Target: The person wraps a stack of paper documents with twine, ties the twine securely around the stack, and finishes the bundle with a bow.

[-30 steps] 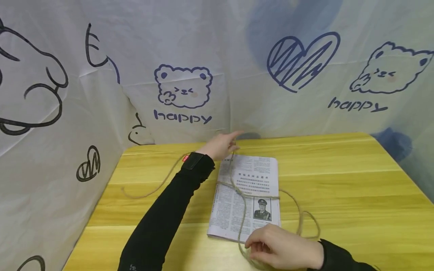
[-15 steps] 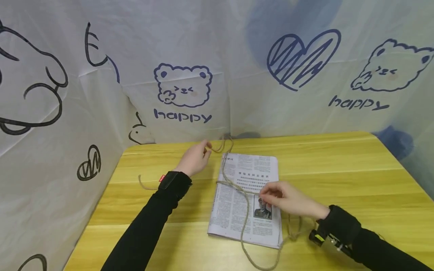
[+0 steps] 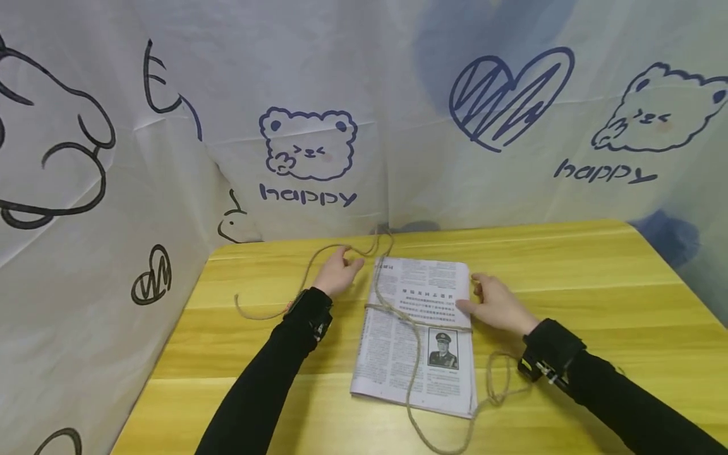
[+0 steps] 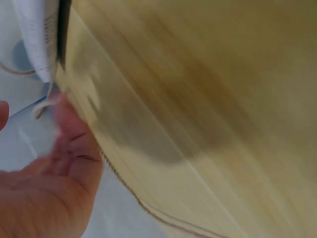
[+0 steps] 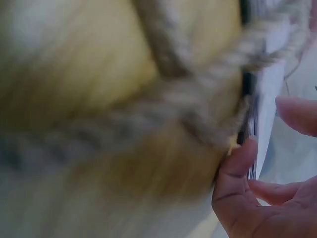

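A folded newspaper stack (image 3: 392, 366) lies on the table, with a thin twine (image 3: 418, 360) crossing it sideways and lengthwise. My left hand (image 3: 337, 273) is left of the stack's far corner, its fingers relaxed and holding nothing. In the left wrist view, that hand (image 4: 64, 183) is near the tabletop, and twine (image 4: 116, 173) runs beyond it. At the stack's right edge, my right hand (image 3: 500, 304) touches the side with its fingers. The right wrist view shows those fingers (image 5: 237, 171) against the page edges and the thumb (image 5: 299, 116) apart from them.
The yellow wooden table (image 3: 569, 284) reaches back to a white curtain (image 3: 409, 126) with drawings. One loose twine end (image 3: 244, 313) lies at the left. A loop of twine (image 3: 497, 379) lies right of the stack, below my right wrist.
My left hand has come back from the far edge, leaving the twine lying there. My right hand has risen from the near edge, across the portrait, to the stack's right side.
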Available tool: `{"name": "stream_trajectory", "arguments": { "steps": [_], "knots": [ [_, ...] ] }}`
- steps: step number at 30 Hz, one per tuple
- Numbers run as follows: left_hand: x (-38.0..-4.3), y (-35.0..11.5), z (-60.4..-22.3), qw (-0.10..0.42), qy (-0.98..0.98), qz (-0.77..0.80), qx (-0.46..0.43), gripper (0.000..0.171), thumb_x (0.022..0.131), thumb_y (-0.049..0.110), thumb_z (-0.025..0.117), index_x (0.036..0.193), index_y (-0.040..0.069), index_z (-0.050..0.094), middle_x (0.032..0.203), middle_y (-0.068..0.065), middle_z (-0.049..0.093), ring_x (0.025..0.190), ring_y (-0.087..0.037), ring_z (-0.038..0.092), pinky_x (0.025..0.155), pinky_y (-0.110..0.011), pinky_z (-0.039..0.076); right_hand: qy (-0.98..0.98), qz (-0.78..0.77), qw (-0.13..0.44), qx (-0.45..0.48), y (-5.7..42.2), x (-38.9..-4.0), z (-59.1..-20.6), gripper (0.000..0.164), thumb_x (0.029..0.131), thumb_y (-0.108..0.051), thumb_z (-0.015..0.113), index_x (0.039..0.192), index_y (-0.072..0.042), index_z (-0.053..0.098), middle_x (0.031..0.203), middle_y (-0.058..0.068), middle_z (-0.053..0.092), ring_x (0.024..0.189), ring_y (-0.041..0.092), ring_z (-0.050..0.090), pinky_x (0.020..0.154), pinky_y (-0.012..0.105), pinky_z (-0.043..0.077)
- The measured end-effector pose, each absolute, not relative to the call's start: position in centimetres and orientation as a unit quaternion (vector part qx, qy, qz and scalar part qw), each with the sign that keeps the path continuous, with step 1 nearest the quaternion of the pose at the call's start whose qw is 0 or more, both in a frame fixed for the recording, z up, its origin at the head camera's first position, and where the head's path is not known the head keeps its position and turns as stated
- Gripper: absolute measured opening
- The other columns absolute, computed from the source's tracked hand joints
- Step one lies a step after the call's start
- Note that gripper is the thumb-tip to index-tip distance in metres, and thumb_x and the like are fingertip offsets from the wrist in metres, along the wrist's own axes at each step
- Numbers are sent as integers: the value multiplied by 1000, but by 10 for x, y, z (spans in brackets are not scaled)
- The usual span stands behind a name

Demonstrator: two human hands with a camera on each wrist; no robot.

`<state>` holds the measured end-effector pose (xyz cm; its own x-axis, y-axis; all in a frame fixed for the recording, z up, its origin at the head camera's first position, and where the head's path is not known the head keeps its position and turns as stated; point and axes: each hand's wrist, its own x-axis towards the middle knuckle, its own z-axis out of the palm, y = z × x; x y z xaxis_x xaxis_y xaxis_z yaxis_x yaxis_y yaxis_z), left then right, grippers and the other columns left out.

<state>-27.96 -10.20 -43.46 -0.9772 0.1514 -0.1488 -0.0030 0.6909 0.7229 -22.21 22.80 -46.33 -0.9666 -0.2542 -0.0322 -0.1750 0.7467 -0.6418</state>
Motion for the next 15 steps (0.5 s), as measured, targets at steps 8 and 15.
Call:
{"name": "stream_trajectory", "arguments": {
  "steps": [8, 15],
  "knots": [
    [-298, -81, -448, 133, 913, 382, 57, 42, 107, 26, 50, 145, 9, 50, 110, -19, 69, 88, -25, 61, 70, -28, 40, 939, -301, 69, -149, 215, -224, -467, 74, 87, -26, 81, 136, 18, 46, 106, 20, 68, 90, 23, 65, 80, 41, 56],
    [-311, -79, -454, 116, 925, 358, 45, 63, 106, 26, 51, 161, 19, 23, 148, -23, 52, 113, -36, 63, 89, -43, 48, 930, -320, 84, -162, 214, -222, -467, 65, 84, -20, 83, 131, 11, 52, 101, 13, 70, 86, 18, 66, 77, 34, 55]
  ]
}}
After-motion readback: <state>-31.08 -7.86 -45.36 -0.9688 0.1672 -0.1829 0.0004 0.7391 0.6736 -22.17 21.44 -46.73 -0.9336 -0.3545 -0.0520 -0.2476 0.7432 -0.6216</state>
